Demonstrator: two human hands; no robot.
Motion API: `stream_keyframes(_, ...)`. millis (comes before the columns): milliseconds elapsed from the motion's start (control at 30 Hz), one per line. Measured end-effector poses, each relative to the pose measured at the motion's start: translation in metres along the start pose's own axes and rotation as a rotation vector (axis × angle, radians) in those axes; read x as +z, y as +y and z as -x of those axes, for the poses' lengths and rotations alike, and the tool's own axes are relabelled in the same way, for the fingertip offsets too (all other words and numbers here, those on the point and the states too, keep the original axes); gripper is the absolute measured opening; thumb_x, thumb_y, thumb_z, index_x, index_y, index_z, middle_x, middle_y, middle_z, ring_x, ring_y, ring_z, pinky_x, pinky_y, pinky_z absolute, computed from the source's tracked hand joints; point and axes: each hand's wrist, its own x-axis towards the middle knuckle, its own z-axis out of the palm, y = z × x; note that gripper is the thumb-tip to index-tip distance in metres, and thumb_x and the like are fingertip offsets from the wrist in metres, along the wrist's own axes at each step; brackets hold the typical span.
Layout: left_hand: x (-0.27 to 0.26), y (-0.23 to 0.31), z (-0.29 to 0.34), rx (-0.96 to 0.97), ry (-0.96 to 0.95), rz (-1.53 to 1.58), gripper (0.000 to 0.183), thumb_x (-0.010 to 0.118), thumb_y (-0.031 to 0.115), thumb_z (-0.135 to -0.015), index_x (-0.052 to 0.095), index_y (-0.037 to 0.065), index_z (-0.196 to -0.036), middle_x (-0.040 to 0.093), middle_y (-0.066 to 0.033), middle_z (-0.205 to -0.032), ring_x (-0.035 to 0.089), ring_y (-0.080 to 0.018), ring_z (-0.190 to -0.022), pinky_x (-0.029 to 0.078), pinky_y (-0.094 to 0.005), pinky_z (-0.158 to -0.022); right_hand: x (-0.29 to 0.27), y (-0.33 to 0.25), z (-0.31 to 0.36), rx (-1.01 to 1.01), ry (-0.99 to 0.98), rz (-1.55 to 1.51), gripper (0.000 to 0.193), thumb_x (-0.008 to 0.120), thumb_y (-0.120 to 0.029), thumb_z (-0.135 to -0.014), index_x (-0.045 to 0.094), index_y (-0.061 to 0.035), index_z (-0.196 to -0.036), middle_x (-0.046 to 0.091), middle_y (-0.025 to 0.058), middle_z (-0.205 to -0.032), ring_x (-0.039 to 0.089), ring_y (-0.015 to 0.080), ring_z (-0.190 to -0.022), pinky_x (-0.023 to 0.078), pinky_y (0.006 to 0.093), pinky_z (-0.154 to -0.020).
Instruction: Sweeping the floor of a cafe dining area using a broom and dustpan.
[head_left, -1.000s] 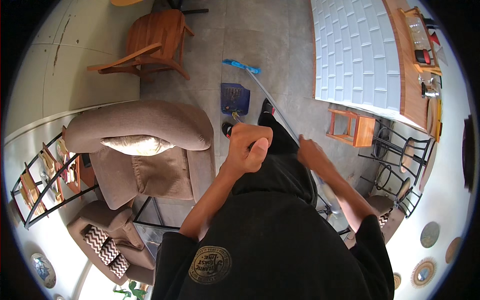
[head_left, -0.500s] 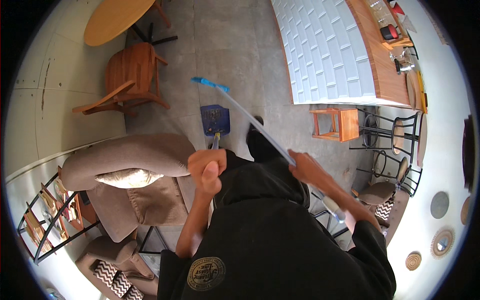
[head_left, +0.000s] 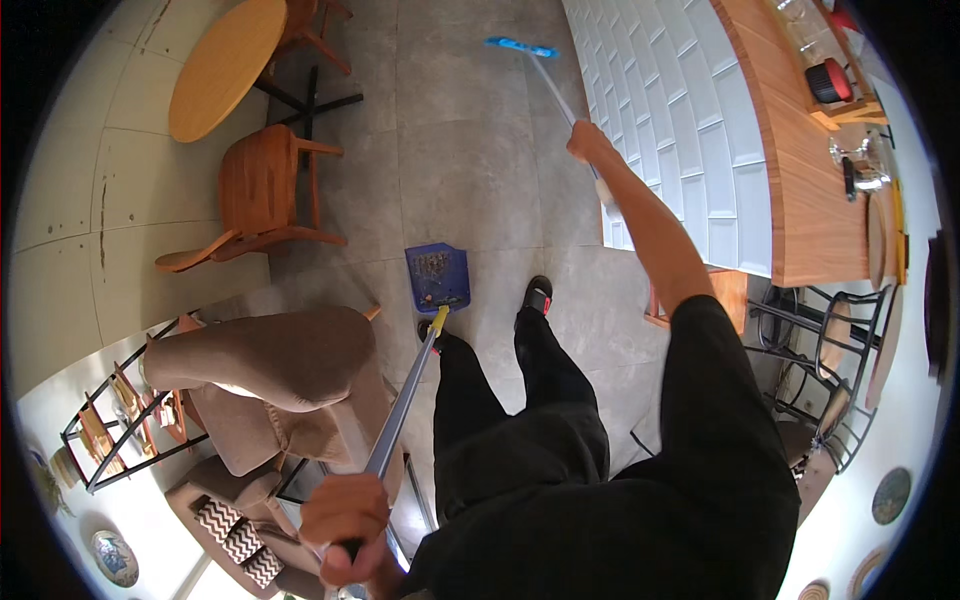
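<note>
My left hand (head_left: 345, 520) is closed around the top of a long grey dustpan handle (head_left: 398, 410), close to my body at the lower left. That handle runs down to a dark blue dustpan (head_left: 440, 278) lying on the floor just ahead of my left foot, with grey dirt and bits in it. My right arm reaches far forward. Its hand (head_left: 592, 145) grips the pale stick of a broom (head_left: 550, 82), whose light end pokes out behind my fist. The broom's blue head (head_left: 522, 47) is well beyond the dustpan, near the white tiled counter.
A tiled counter with a wooden top (head_left: 810, 200) stands at the right, a wooden stool (head_left: 728, 298) near its close end. On the left are a wooden chair (head_left: 262, 190), a round table (head_left: 225, 65) and a brown armchair (head_left: 270, 355). Grey floor (head_left: 465, 140) lies between.
My right hand has stretched forward, carrying the broom head farther away and to the right. My left hand has drawn back to the lower left, and its handle now shows at full length.
</note>
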Motion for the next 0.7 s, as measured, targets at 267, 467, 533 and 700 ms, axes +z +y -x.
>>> stream_keyframes(267,0.043,-0.006,-0.001,-0.031,-0.003,-0.004,0.049,0.039,0.028,-0.086,0.036,0.003,-0.044,0.035,-0.0060,-0.037,0.033,-0.0165,-0.027,0.027,-0.0265,-0.029,0.153,0.147,0.107,-0.103,-0.082,0.057,0.025,0.047,-0.010,-0.085,0.055,0.0069,-0.103,0.062,0.0273,-0.092,0.063,0.0407,-0.086,0.052,0.0500,-0.075)
stream_keyframes(467,0.045,-0.013,0.026,0.009,0.017,0.108,0.049,0.039,0.030,-0.085,0.037,0.003,-0.045,0.034,-0.0050,-0.037,0.032,-0.0153,-0.028,0.024,-0.0265,-0.030,0.135,0.161,0.359,0.108,-0.319,-0.063,0.057,0.047,-0.004,-0.081,0.032,0.0037,-0.135,0.060,0.0318,-0.087,0.061,0.0460,-0.084,0.048,0.0508,-0.073)
stream_keyframes(533,0.040,-0.015,0.039,0.019,-0.021,0.133,0.051,0.039,0.032,-0.086,0.036,0.003,-0.045,0.033,-0.0043,-0.037,0.030,-0.0149,-0.028,0.021,-0.0267,-0.030,0.109,0.154,0.409,0.154,-0.301,-0.108,0.047,0.050,-0.005,-0.080,0.042,0.0066,-0.125,0.062,0.0304,-0.082,0.062,0.0442,-0.080,0.049,0.0505,-0.072)
stream_keyframes(700,0.017,0.001,0.080,0.053,-0.106,0.204,0.051,0.040,0.032,-0.086,0.035,0.003,-0.046,0.033,-0.0038,-0.038,0.030,-0.0137,-0.030,0.021,-0.0257,-0.032,0.080,0.137,0.481,0.081,-0.178,-0.223,0.044,0.050,-0.008,-0.082,0.046,0.0048,-0.124,0.061,0.0292,-0.081,0.061,0.0438,-0.082,0.047,0.0507,-0.073)
